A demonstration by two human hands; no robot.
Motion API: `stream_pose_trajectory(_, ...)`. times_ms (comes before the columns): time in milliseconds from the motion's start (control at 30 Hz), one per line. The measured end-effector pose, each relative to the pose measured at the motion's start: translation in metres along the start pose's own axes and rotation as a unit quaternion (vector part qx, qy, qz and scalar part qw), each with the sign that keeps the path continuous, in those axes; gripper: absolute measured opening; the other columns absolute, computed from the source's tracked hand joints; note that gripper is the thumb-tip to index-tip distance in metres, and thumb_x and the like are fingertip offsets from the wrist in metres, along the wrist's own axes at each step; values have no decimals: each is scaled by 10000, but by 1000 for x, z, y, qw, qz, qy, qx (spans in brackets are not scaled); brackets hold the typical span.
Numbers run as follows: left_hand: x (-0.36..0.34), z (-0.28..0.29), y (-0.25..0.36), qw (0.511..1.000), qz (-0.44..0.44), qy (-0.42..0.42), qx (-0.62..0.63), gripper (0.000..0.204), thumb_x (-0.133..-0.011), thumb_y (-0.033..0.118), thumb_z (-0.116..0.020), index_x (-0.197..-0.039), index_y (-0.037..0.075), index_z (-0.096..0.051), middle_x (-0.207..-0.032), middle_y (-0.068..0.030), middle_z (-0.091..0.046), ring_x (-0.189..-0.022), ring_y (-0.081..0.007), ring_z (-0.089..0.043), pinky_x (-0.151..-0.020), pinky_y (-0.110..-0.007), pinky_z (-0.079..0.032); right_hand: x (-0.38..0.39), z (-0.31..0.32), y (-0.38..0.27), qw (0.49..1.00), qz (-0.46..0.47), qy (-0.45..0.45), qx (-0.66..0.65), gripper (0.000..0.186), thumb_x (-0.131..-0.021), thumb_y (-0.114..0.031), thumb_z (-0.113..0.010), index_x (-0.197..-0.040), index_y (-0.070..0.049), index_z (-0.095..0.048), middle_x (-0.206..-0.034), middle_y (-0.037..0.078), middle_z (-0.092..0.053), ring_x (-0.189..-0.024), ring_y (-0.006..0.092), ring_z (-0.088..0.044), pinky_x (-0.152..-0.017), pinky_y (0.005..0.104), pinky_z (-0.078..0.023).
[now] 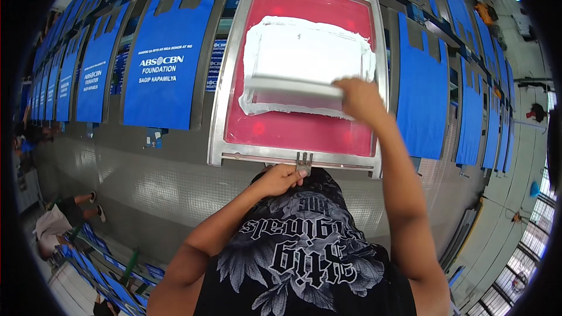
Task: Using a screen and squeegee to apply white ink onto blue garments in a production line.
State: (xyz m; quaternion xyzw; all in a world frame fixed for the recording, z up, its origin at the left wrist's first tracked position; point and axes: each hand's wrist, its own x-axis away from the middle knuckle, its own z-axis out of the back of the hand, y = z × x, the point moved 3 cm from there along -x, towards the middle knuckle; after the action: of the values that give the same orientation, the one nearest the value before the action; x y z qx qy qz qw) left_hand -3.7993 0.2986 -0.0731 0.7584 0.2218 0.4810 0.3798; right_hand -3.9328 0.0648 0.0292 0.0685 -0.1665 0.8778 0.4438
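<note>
A screen printing frame (218, 111) with a pink mesh and a silver metal border lies in front of me, a broad patch of white ink (307, 47) spread over its middle. My right hand (357, 98) is closed on the end of a long, motion-blurred squeegee (287, 86), which lies across the lower part of the ink. My left hand (284, 177) grips a small metal clamp (304, 161) at the frame's near edge, with thumb and fingers closed on it.
Rows of blue printed fabric pieces (161, 99) on grey boards extend to both sides and behind the frame. Another person (55, 222) is at lower left near more racks. A grey floor (146, 181) shows below, and a barred window (515, 272) at lower right.
</note>
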Motion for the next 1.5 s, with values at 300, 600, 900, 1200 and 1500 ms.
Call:
stream_pose_trajectory(300, -22, 2, -24, 985, 115, 66, -111, 478, -920, 441, -540, -664, 44, -611, -568, 8, -529, -533, -95, -478, -515, -257, -398, 77, -21, -17, 996, 24, 75, -37, 423, -631, -24, -600, -1052, -71, -611, -920, 101, -646, -899, 286, -577, -825, 405, -425)
stream_pose_trajectory(600, -2, 19, 22, 923, 92, 177, -330, 488, -887, 482, -545, -733, 30, -647, -628, -109, -608, -578, -228, -586, -583, -351, -460, 67, -59, 113, 919, -22, 125, -373, 362, -661, -145, -765, -991, -27, -673, -906, 89, -668, -868, 186, -625, -787, 321, -476)
stream_pose_trajectory(900, 1, 194, 33, 783, -37, 592, -184, 453, -909, 375, -558, -1203, 32, -583, -1112, -207, -627, -1057, -291, -598, -899, -363, -440, 35, -72, 116, 829, -114, 101, -539, 373, -705, -177, -761, -1023, -5, -672, -861, 37, -655, -805, 122, -581, -752, 264, -442)
stream_pose_trajectory(1200, -46, 51, 79, 843, -164, 503, -92, 439, -967, 294, -501, -1282, -11, -508, -1154, -155, -626, -1060, -187, -573, -910, -300, -435, 135, -21, 216, 772, -170, 153, -592, 344, -708, -138, -736, -1008, 16, -667, -902, 64, -654, -832, 137, -562, -784, 279, -436)
stream_pose_trajectory(1500, -203, -131, 95, 881, -150, 445, -65, 485, -954, 334, -524, -1287, -18, -498, -1169, -180, -613, -1079, -215, -572, -918, -298, -431, 268, 1, 419, 776, -233, 204, -550, 358, -674, -142, -725, -987, 25, -671, -907, 79, -662, -861, 154, -585, -810, 287, -437)
